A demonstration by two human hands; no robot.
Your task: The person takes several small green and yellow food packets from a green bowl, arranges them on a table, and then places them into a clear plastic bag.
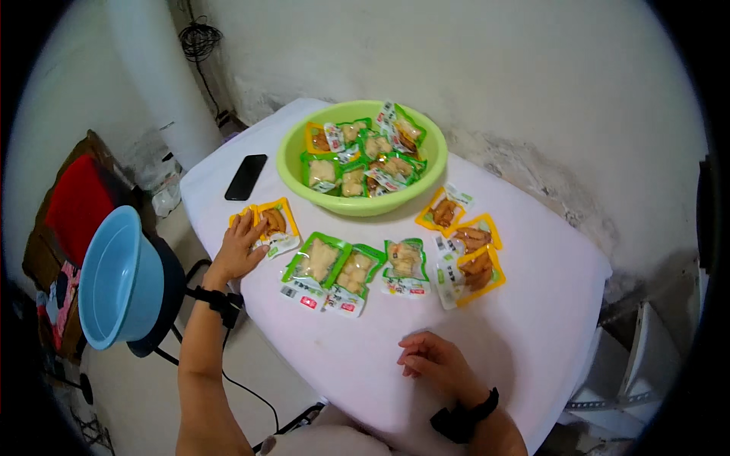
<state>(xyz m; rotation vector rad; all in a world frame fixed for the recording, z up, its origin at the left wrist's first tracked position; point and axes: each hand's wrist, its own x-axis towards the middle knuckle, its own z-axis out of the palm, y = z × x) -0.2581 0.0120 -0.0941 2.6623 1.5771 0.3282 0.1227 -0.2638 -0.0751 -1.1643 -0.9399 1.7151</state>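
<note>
My left hand [242,245] lies over yellow-edged food packets at the table's left edge, its fingers spread on them. One of these packets [276,225] shows brown pieces through its clear window; another is mostly covered by the fingers. Loosely curled and holding nothing, my right hand [433,362] is above the near part of the table. In the middle lie two overlapping green-edged packets [319,259] with pale pieces inside. Beside them is a single green-edged packet [406,259]. Three yellow-edged packets [476,271] overlap in a group on the right.
A light green plastic basin [362,208] full of mixed packets stands at the back of the white-covered table [353,365]. Left of it lies a black smartphone [246,178]. A blue plastic basin [122,279] is tilted on a chair at the left. A cable [251,385] hangs near my left arm.
</note>
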